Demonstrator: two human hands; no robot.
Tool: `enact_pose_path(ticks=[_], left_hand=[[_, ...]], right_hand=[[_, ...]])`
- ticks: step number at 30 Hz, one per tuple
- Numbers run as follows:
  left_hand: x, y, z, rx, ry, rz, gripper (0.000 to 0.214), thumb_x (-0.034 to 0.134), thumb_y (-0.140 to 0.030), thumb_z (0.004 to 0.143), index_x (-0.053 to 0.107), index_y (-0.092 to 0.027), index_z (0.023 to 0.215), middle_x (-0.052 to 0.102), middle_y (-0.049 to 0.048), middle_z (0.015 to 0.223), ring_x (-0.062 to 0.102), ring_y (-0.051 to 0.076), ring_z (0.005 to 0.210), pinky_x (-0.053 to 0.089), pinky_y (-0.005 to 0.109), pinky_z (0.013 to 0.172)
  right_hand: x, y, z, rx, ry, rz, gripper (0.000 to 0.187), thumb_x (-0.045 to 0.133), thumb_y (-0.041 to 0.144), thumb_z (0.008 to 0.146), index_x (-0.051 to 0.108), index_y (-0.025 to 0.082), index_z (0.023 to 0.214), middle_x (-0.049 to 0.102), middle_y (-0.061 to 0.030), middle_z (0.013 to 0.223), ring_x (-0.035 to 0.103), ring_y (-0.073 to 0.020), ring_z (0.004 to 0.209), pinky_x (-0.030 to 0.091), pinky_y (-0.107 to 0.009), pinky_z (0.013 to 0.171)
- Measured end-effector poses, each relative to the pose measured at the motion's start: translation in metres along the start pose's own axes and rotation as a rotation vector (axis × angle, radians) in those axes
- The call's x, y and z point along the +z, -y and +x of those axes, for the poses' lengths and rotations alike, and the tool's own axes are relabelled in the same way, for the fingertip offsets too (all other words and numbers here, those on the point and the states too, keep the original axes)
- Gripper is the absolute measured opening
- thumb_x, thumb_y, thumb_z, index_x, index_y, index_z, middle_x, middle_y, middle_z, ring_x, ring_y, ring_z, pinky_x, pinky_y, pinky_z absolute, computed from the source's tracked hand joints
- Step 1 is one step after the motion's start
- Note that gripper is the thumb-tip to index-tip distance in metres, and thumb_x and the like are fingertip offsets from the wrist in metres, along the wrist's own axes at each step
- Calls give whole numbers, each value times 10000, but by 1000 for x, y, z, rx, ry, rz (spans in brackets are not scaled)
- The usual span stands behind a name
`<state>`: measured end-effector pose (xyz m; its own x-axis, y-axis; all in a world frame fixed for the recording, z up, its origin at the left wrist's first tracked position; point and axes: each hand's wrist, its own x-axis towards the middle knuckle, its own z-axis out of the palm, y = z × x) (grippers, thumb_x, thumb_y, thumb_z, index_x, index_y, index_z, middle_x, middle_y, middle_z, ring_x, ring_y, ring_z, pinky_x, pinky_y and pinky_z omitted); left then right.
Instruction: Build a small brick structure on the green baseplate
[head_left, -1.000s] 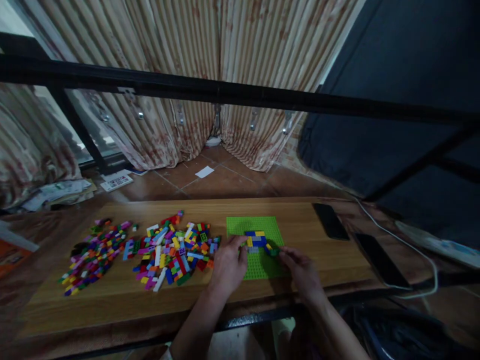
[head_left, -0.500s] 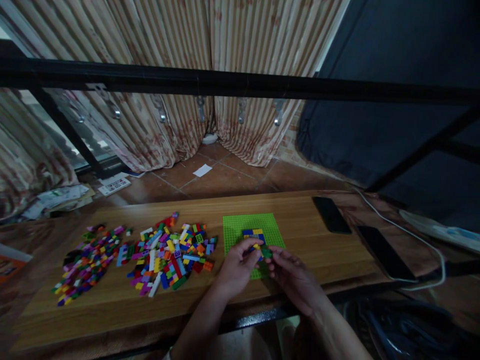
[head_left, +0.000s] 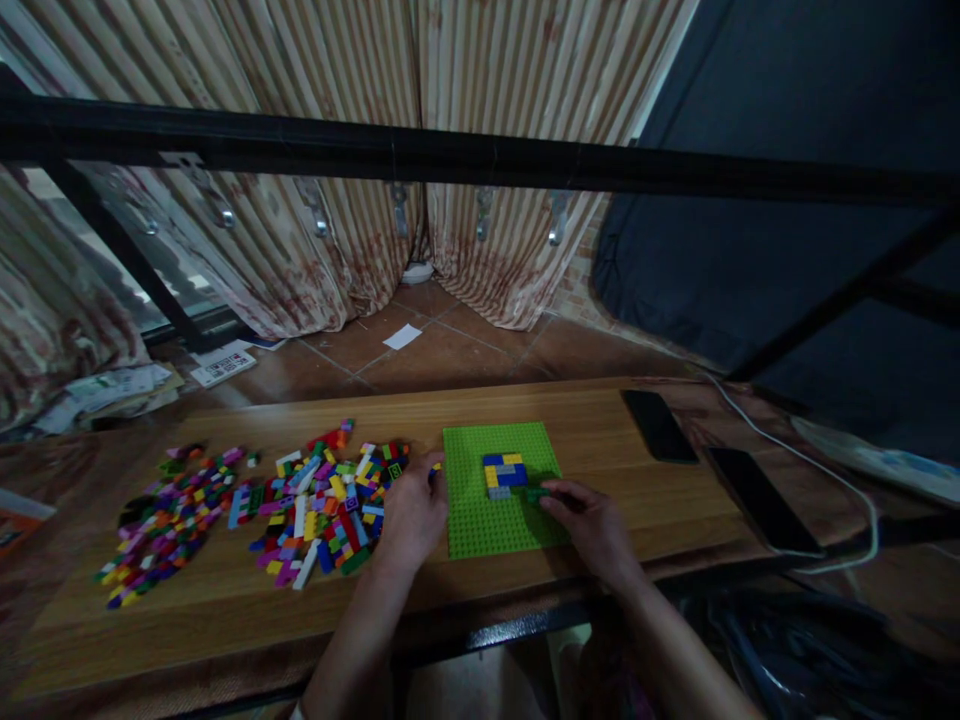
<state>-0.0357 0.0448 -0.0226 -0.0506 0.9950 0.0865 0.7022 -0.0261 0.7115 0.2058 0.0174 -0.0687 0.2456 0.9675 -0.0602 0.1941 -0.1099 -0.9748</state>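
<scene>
Your right hand (head_left: 592,520) pinches green brick (head_left: 535,494) beside blue-yellow build (head_left: 504,474) on green baseplate (head_left: 480,525). Left hand (head_left: 409,510) curled over brick pile (head_left: 330,500); grip unclear. Risk: unbraced baseplate likely slides on desk (head_left: 637,500) if you press.

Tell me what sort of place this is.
Probably a room at home: striped curtains reaching a tiled floor, and a wooden table strewn with toy bricks, two phones at its right end.

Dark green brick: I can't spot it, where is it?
Head view, near centre: the brick sits in the fingers of the right hand, on the green baseplate, just right of the blue-yellow-grey cluster.
</scene>
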Motion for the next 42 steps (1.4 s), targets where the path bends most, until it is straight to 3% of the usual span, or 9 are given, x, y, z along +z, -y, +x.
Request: enact_pose_path(ticks=[4, 9, 15, 22, 42], left_hand=[[0, 6, -1, 121, -55, 252, 341, 440, -136, 862, 643, -193, 1130, 684, 91, 1064, 639, 222, 952, 483, 318, 835], [2, 10, -4, 196, -20, 462, 388, 436, -39, 797, 666, -176, 1077, 670, 96, 1077, 578, 268, 1009, 472, 383, 889], [10, -2, -11, 283, -43, 438, 453, 482, -40, 766, 642, -184, 1163, 588, 107, 1242, 494, 283, 1119, 421, 432, 971], [43, -22, -39, 441, 129, 393, 418, 466, -139, 871, 568, -228, 1267, 535, 91, 1326, 474, 265, 1167, 417, 439, 993], [58, -21, -48, 404, 176, 506, 461, 424, -139, 898, 499, -203, 1348, 516, 111, 1379, 473, 291, 1218, 416, 473, 1004]], right_hand=[[10, -6, 1, -44, 9, -81, 280, 735, 409, 688, 755, 228, 901, 739, -58, 938, 667, -235, 880, 501, -393, 828], [18, -2, 1, -89, 15, -159, 248, 692, 390, 739, 758, 241, 926, 747, -64, 968, 682, -249, 912, 504, -417, 873], [20, 2, 0, -165, 4, -268, 234, 651, 372, 773, 750, 249, 946, 742, -62, 986, 680, -242, 919, 510, -407, 871], [19, 6, -1, -222, -6, -337, 232, 607, 356, 800, 739, 225, 938, 737, -74, 962, 677, -236, 862, 519, -379, 808], [28, -1, -1, -319, -53, -577, 167, 598, 325, 826, 714, 235, 906, 716, -48, 881, 664, -218, 797, 501, -342, 743]])
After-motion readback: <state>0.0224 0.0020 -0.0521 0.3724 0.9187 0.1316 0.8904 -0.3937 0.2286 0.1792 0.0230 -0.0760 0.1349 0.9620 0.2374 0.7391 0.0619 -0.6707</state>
